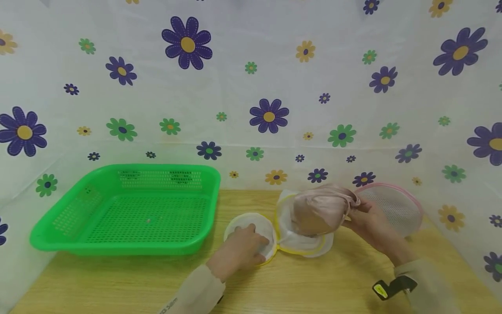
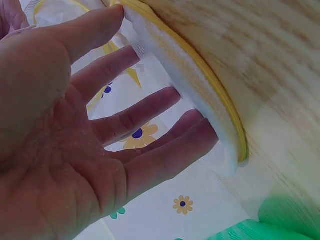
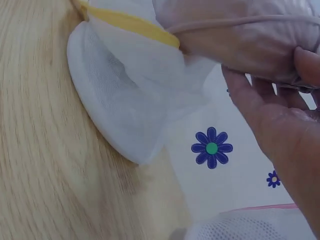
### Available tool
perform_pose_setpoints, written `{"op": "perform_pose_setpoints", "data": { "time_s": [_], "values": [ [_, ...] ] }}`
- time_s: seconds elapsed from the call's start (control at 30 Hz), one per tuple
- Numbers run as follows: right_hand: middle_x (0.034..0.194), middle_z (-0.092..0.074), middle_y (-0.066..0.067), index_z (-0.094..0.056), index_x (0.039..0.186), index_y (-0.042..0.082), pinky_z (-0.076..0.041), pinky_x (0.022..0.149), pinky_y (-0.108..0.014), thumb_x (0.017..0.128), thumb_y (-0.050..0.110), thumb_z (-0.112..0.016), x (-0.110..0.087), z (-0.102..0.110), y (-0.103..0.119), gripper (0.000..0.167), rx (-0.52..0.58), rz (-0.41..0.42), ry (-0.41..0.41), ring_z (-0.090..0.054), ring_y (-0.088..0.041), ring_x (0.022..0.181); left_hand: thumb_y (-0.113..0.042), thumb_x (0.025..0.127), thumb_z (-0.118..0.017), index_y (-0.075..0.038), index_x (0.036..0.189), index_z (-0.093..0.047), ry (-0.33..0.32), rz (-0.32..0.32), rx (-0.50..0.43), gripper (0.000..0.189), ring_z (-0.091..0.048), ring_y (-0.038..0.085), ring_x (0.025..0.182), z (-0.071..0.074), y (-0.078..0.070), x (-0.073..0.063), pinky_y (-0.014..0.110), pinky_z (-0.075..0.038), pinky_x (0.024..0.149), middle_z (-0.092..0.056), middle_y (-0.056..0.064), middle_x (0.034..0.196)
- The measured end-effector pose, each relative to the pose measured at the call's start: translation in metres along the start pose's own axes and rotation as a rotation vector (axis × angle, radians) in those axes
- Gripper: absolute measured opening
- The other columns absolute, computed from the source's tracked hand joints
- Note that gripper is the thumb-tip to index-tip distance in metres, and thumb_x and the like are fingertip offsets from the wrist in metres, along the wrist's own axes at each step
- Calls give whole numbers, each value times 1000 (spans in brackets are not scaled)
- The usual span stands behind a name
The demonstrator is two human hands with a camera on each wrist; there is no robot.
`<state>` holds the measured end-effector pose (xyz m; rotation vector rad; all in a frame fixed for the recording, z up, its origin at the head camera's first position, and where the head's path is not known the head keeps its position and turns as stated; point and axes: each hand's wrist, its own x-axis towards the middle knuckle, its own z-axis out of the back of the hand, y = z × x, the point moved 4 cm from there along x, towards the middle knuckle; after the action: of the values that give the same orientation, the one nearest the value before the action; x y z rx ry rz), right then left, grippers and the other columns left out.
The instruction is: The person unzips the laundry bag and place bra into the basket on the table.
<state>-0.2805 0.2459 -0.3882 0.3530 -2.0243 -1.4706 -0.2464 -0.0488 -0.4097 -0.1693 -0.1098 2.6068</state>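
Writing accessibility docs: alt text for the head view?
A person's right hand holds a shiny pinkish garment at an open white mesh bag; the left hand touches the bag's round flap. Green basket at left, pink-edged mesh at right.

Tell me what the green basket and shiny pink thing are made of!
The green basket looks like smooth plastic: glossy, with moulded holes. The pink thing is probably satiny cloth, because it shines softly and wrinkles; which fibre, I can't tell.
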Motion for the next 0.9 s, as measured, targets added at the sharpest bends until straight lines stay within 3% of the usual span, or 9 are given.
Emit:
{"op": "perform_pose_setpoints", "data": {
  "time_s": [0.1, 0.23, 0.37, 0.5, 0.67, 0.9],
  "values": [
    [129, -66, 11, -61, 133, 12, -57, 97, -28, 108, 4, -43, -2, 2, 4, 32, -229, -52, -122, -65, -4, 116, -35, 88, -80, -23, 124, -74, 4, 11, 0, 38, -61, 27, 95, 1, 0, 0, 43, -52, 80, -67, 8, 112],
    [115, -70, 13, -60, 130, 0, -58, 88, -23, 104, 14, -58, -6, 3, 10, 29, -644, -156, -299, -69, -3, 103, -34, 89, -79, -22, 123, -74, -1, 8, -8, 37, -60, 26, 91, 1, 0, -1, 41, -51, 76, -66, 8, 108],
    [102, -71, 1, -65, 112, -3, -58, 79, -22, 100, 14, -65, -7, -5, 17, 20, -870, -169, -372, -69, -3, 90, -31, 90, -78, -17, 117, -74, -41, -32, -18, 31, -59, 24, 83, -1, 1, -5, 38, -49, 74, -65, 7, 99],
    [101, -72, -11, -68, 103, 0, -60, 79, -22, 97, 12, -68, -3, -16, 22, 13, -942, -107, -383, -70, -1, 88, -27, 93, -73, -17, 118, -71, -31, -62, -40, 27, -56, 21, 82, -2, 3, -15, 36, -49, 74, -64, 6, 100],
    [100, -74, -16, -71, 106, -2, -60, 78, -19, 96, 5, -68, 0, -24, 25, 13, -954, -37, -399, -70, 0, 86, -23, 92, -69, -22, 122, -70, -44, -99, -46, 30, -58, 22, 87, -2, 2, -32, 35, -52, 65, -63, 4, 105],
    [107, -75, -24, -71, 111, -5, -58, 79, -16, 96, 4, -68, -3, -28, 29, 18, -934, -35, -455, -71, 1, 86, -32, 91, -70, -23, 97, -66, -96, -185, 60, 11, -54, 15, 77, -6, -4, -55, 28, -43, 58, -60, -4, 91]
  ]
}}
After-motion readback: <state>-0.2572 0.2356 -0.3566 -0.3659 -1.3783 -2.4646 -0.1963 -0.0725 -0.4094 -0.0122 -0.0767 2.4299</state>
